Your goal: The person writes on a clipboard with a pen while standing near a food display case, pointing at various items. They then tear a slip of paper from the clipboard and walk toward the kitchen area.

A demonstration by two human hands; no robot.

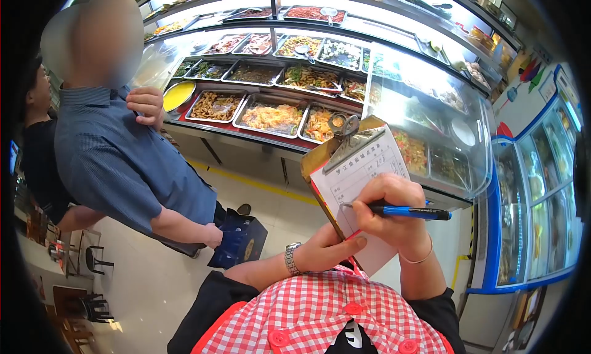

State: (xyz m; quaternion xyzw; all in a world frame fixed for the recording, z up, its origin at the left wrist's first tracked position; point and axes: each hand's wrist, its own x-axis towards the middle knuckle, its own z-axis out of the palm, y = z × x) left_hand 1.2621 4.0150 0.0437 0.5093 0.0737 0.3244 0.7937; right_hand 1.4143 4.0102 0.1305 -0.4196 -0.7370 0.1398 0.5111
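Note:
My left hand [329, 246] grips the lower edge of a wooden clipboard [320, 154] that carries a printed paper form [360, 169] under a metal clip [343, 126]. A silver wristwatch [291, 258] sits on that wrist. Over the form, my right hand [394, 215] holds a blue and black pen [409, 211], its tip touching the paper. A thin bracelet circles the right wrist. My red checked apron [332, 320] fills the bottom of the view.
A glass-fronted food counter [431, 102] with several metal trays of cooked dishes [274, 117] runs behind the clipboard. A person in a blue shirt [123, 169] stands close on the left holding a dark blue bag [240, 240]. A drinks fridge [542, 200] stands right; chairs [92, 262] lower left.

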